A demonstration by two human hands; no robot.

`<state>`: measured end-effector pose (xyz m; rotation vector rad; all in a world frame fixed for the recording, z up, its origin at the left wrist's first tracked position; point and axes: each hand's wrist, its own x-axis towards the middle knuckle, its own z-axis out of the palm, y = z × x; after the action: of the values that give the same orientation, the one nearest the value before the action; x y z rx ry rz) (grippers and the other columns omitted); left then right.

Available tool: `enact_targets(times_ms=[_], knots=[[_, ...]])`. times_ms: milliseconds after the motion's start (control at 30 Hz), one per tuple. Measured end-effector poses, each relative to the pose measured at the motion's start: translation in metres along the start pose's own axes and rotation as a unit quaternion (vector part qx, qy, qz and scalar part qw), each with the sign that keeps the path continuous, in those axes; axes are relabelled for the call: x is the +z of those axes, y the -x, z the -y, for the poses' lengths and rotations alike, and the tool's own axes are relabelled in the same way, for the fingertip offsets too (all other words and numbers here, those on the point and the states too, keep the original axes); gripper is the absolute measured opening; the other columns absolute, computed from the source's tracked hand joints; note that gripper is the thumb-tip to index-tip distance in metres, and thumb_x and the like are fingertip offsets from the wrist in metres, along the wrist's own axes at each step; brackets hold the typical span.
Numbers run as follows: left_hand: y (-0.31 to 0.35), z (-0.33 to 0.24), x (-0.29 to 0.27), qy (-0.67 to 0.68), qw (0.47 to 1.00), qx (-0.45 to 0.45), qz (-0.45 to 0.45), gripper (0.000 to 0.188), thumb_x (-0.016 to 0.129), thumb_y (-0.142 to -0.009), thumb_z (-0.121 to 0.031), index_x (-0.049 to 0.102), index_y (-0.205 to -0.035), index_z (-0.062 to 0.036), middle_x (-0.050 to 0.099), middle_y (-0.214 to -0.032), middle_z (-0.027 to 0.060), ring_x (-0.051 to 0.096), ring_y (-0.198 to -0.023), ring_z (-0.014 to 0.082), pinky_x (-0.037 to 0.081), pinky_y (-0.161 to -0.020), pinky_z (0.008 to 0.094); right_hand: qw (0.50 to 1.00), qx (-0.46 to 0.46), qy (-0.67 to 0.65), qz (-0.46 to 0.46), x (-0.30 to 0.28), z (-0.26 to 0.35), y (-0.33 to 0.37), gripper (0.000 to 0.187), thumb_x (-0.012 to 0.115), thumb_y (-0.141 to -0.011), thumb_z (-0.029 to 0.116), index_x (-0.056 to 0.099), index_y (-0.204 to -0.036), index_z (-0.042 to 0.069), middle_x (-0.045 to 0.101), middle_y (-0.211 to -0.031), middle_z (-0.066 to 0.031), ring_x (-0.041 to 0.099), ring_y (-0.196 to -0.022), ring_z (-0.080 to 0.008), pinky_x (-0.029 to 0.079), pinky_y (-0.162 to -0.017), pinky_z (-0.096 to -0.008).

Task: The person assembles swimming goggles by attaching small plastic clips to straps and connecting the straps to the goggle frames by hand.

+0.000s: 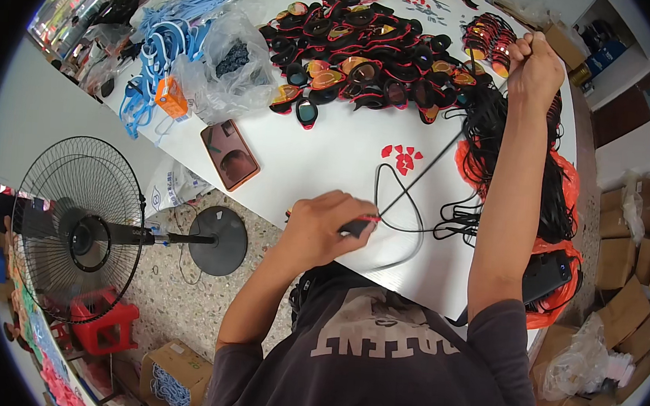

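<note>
My left hand (pixel 321 229) is closed around a pair of black goggles with red trim (pixel 357 227), near the table's front edge. Most of the goggles is hidden by the fingers. From them a thin black strap (pixel 426 173) stretches up and to the right toward my right hand (pixel 536 67). That hand is raised over the far right of the table, its fingers closed on the strap; the exact grip is partly hidden. Beneath my right forearm lies a bundle of loose black straps (pixel 555 194) on an orange bag (pixel 571 176). Small red pieces (pixel 403 159) lie in the middle of the table.
A heap of goggles (pixel 360 49) covers the table's far side. Light blue straps (pixel 171 38), a clear plastic bag (pixel 233 62) and an orange-framed phone (pixel 229 156) lie to the left. A black phone (pixel 546 278) rests at right. A standing fan (pixel 82 237) is beside the table.
</note>
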<state>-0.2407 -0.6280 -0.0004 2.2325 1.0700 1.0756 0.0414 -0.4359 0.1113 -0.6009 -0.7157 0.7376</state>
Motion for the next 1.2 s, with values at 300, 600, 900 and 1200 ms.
enact_targets(times_ms=[300, 600, 900, 1200], knots=[[-0.011, -0.010, 0.010, 0.161, 0.980, -0.114, -0.021, 0.021, 0.068, -0.076, -0.006, 0.061, -0.096, -0.0031, 0.065, -0.082, 0.0096, 0.064, -0.073, 0.0162, 0.050, -0.067, 0.0252, 0.953, 0.141, 0.141, 0.226, 0.033, 0.001, 0.102, 0.017, 0.056, -0.091, 0.019, 0.052, -0.084, 0.003, 0.047, -0.058, 0.0002, 0.040, -0.045, -0.0063, 0.032, -0.042, -0.0218], [-0.003, -0.001, 0.015, 0.257, 0.945, -0.199, -0.044, 0.023, 0.066, -0.079, -0.006, 0.058, -0.100, -0.0011, 0.065, -0.085, 0.0060, 0.059, -0.079, 0.0099, 0.048, -0.072, 0.0240, 0.863, 0.184, 0.295, 0.366, -0.035, 0.004, 0.190, 0.018, 0.071, -0.079, 0.017, 0.058, -0.086, 0.006, 0.049, -0.070, 0.0050, 0.038, -0.056, -0.0027, 0.034, -0.053, -0.0199], [0.001, 0.003, 0.019, 0.302, 0.936, -0.176, -0.034, 0.023, 0.060, -0.080, -0.002, 0.054, -0.101, -0.0005, 0.061, -0.088, 0.0050, 0.055, -0.080, 0.0086, 0.045, -0.073, 0.0233, 0.790, 0.115, 0.375, 0.471, -0.032, 0.010, 0.217, 0.014, 0.068, -0.078, 0.012, 0.056, -0.082, 0.005, 0.057, -0.070, -0.0012, 0.047, -0.050, -0.0118, 0.036, -0.044, -0.0259], [0.005, 0.011, 0.010, 0.371, 0.898, -0.233, -0.042, 0.021, 0.060, -0.080, -0.004, 0.053, -0.100, -0.0015, 0.060, -0.092, 0.0029, 0.051, -0.082, 0.0059, 0.042, -0.073, 0.0207, 0.813, 0.047, 0.308, 0.493, -0.037, 0.001, 0.225, 0.013, 0.070, -0.073, 0.007, 0.058, -0.075, 0.005, 0.057, -0.067, -0.0019, 0.047, -0.048, -0.0088, 0.034, -0.042, -0.0243]])
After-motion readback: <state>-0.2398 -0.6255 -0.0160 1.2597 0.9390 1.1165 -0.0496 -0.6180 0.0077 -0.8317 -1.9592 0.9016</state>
